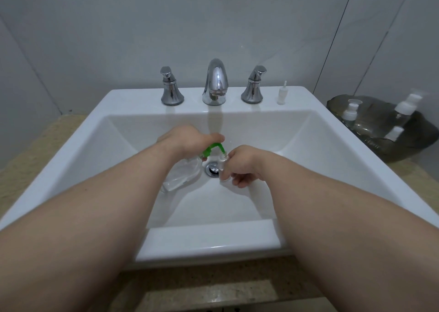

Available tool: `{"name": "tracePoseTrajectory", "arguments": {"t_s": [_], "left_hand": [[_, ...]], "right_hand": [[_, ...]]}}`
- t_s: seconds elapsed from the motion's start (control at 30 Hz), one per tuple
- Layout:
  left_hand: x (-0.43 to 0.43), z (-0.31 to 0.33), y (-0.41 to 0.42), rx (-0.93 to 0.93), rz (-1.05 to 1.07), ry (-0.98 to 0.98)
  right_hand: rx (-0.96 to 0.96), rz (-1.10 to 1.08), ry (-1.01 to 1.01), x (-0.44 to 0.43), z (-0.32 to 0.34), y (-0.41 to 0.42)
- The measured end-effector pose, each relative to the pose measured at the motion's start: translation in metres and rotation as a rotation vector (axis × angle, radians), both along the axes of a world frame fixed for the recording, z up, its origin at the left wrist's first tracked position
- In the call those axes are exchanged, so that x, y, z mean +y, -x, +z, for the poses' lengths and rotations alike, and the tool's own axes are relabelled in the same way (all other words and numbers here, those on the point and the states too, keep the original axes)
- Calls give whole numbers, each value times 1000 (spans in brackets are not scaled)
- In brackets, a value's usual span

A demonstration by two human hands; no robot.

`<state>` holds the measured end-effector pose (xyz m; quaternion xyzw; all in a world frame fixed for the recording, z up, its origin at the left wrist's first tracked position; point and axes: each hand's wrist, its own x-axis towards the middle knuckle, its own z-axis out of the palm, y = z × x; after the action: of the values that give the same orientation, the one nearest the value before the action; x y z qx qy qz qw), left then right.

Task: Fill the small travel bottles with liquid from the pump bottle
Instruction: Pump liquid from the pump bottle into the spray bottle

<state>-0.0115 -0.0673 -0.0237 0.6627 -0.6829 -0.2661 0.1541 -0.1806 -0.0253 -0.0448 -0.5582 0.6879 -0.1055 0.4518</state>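
Note:
Over the white sink basin [297,150], my left hand [187,138] grips the green pump head [212,149] of a clear pump bottle [181,175], which leans toward me. The green spout curves down to the open neck of a small clear travel bottle [223,166]. My right hand [242,164] holds that small bottle upright near the drain [212,168], fingers curled round it. A white spray cap [282,94] with its tube stands on the sink ledge at the right of the taps.
A chrome faucet [215,83] with two handles [171,87] [253,86] stands at the back of the sink. A dark glass tray [403,143] on the right counter holds three travel bottles [349,113] with white caps. Beige stone counter [31,157] surrounds the sink.

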Motion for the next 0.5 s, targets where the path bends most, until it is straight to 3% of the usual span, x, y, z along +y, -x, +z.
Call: {"name": "tracePoseTrajectory", "arguments": {"t_s": [0.5], "left_hand": [[-3,-3,1,-3,-15,-20]], "right_hand": [[42,77,-92,-8,-9,2]]}}
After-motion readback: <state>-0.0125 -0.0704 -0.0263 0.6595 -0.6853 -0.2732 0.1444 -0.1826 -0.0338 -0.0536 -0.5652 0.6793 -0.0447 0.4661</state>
